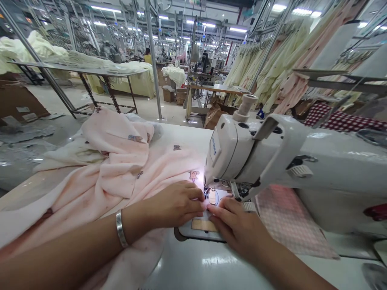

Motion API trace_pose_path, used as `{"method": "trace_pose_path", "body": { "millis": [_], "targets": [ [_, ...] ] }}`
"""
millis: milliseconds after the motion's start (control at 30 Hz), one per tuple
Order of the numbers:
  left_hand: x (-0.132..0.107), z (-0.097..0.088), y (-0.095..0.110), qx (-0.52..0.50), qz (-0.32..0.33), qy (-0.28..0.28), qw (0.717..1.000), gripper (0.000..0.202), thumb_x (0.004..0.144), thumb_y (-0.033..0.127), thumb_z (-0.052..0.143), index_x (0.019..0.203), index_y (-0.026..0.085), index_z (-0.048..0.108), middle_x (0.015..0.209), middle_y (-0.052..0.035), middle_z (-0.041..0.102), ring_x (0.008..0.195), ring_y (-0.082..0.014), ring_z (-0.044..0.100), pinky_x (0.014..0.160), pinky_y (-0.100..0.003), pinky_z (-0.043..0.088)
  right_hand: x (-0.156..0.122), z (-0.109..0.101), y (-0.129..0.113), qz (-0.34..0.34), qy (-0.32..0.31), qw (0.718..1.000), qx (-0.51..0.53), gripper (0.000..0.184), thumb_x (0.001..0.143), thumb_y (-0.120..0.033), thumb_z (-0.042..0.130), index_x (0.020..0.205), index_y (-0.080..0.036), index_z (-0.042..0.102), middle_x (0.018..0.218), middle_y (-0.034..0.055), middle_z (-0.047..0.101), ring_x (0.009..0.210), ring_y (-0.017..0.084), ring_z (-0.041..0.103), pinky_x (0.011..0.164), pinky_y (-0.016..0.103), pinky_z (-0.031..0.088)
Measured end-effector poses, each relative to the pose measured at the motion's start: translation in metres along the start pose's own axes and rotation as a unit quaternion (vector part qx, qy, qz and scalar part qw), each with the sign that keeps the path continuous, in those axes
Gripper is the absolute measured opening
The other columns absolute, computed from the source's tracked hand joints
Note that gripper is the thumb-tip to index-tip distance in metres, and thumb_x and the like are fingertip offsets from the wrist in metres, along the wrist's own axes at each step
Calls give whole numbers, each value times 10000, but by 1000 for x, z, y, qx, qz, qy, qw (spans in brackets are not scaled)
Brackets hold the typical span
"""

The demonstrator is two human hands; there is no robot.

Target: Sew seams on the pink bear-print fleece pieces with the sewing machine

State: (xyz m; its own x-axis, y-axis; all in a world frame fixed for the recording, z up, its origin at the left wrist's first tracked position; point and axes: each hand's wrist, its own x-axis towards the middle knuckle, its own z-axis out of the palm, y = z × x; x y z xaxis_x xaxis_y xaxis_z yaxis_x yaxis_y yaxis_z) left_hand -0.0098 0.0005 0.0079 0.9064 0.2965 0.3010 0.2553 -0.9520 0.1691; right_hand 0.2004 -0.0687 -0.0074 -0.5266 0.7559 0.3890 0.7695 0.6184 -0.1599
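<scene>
Pink plush fabric (117, 165) with small bear prints spreads over the machine table and runs up to the needle of a white sewing machine (232, 153). My left hand (179, 203), with a silver bangle at the wrist, lies on the fabric left of the needle. Its fingers are curled and grip the fabric edge by the presser foot (207, 193). My right hand (237, 221) comes in from the right, thumb and index finger closed on the same edge just in front of the foot. The machine's lamp lights this spot, and the fingertips partly hide the fabric there.
A thread cone (246, 105) stands on the machine head. Pink checked cloth (294, 221) lies under the machine arm. Beyond are a table (87, 70) piled with pale yellow fabric, hanging garments (256, 66), a metal post (154, 60) and cardboard boxes (219, 114).
</scene>
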Motion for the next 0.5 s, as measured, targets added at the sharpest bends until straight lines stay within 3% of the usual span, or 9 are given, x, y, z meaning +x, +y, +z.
{"method": "trace_pose_path", "body": {
  "millis": [233, 500],
  "targets": [
    [5, 4, -18, -10, 2, 51, 999, 229, 929, 245, 440, 895, 200, 662, 949, -16, 656, 838, -152, 550, 799, -285, 396, -1, -1, -1, 21, 1, 1000, -10, 244, 914, -232, 407, 1038, -223, 616, 884, 65, 641, 704, 158, 585, 591, 283, 418],
    [12, 1, -28, -29, -35, 63, 997, 219, 908, 241, 482, 819, 195, 677, 788, -24, 625, 795, -140, 562, 782, -253, 410, 1, 4, 1, 24, -4, 1000, -5, 240, 912, -221, 413, 1040, -214, 616, 903, 72, 621, 737, 164, 577, 607, 285, 414]
  ]
}}
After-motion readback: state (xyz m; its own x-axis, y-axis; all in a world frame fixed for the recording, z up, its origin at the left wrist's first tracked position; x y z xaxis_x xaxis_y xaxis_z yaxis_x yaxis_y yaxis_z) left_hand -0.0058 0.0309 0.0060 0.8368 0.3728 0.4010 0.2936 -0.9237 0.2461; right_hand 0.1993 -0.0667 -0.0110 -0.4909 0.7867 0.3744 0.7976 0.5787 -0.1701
